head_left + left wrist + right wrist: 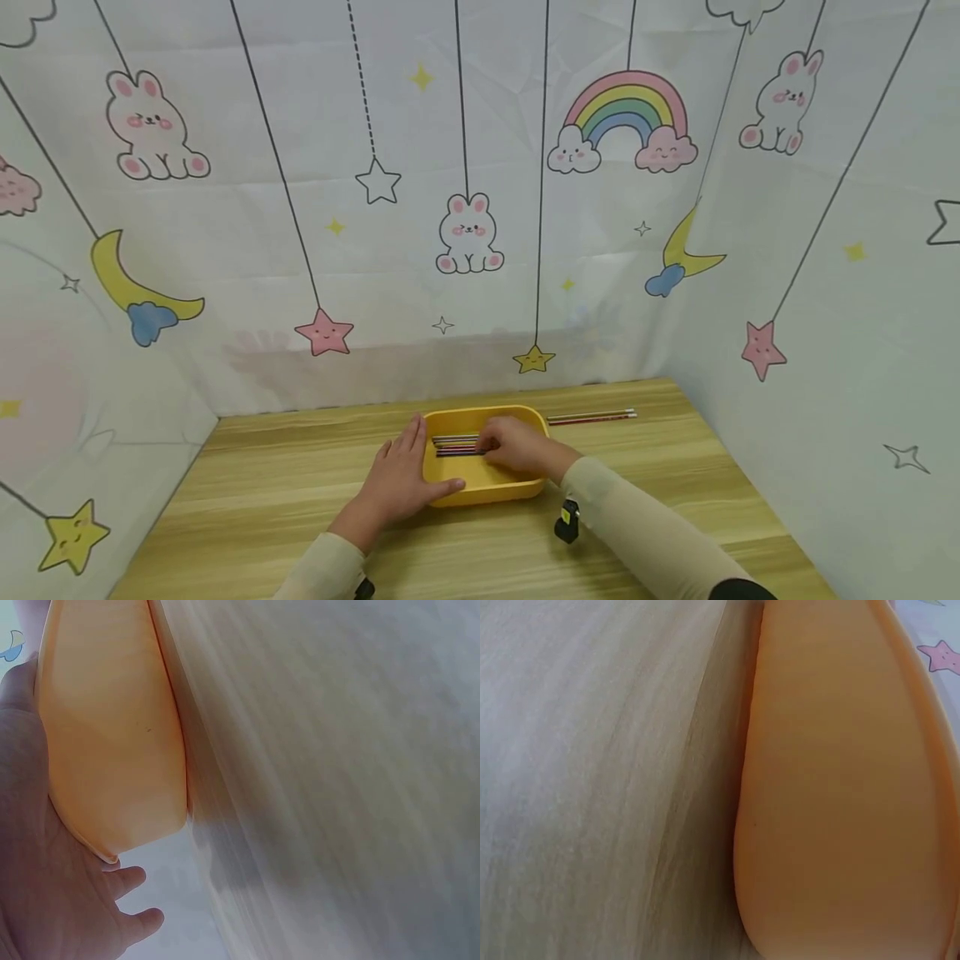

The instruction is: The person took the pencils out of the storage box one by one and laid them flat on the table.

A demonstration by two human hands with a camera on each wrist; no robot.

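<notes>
A yellow rectangular tray stands on the wooden table, its outer wall filling much of the left wrist view. Several pencils lie side by side in it, pointing left and right. My left hand rests against the tray's left end, fingers straight along the side and thumb over the near rim. Reaching in over the right end, my right hand has its fingers curled at the right ends of the pencils, which it hides. The right wrist view shows only the tray's side and the tabletop, no hand.
Outside the tray, to its right near the table's back, lie a few more pencils with pale ends. A white cloth printed with rabbits, stars and moons rises behind the wooden table and along both sides.
</notes>
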